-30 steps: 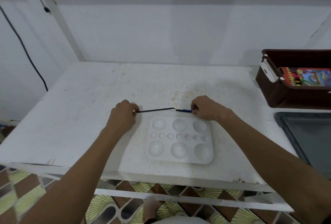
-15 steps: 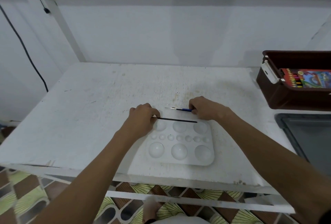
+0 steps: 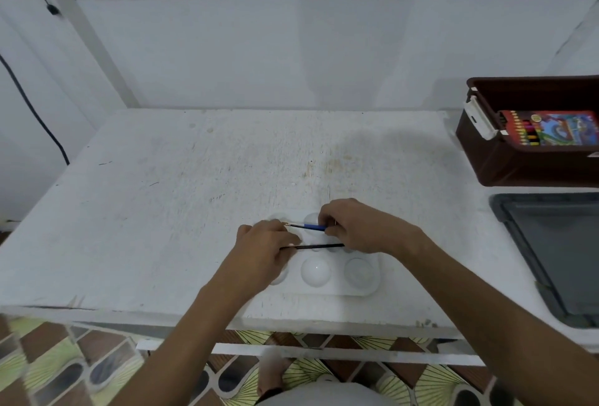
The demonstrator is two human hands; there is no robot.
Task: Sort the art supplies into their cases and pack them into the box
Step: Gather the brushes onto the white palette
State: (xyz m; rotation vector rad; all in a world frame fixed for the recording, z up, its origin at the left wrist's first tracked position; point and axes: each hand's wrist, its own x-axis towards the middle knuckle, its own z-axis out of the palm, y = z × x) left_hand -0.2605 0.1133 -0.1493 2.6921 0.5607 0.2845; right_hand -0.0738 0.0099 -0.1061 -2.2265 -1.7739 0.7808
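While both hands work over it, the white table [image 3: 162, 211] carries every item, listed here from largest to smallest. At the right edge lie a grey lid [image 3: 557, 256] and, behind it, the brown box [image 3: 518, 165], open, with a crayon pack [image 3: 547, 128] already inside. Near the front edge rests the white paint palette [image 3: 340, 272]; rigid moulded plastic, it should lift safely by its rim. Above the palette, the left hand [image 3: 265, 250] pinches one end of a black brush [image 3: 319, 246], whose far end reaches the right hand [image 3: 359, 230]. The right hand's fingers are curled around the handle of a blue brush [image 3: 308, 227], bristles pointing left. Both brushes appear light, thin and stiff; they are best held mid-handle, away from the delicate bristles, and could easily roll if set down.
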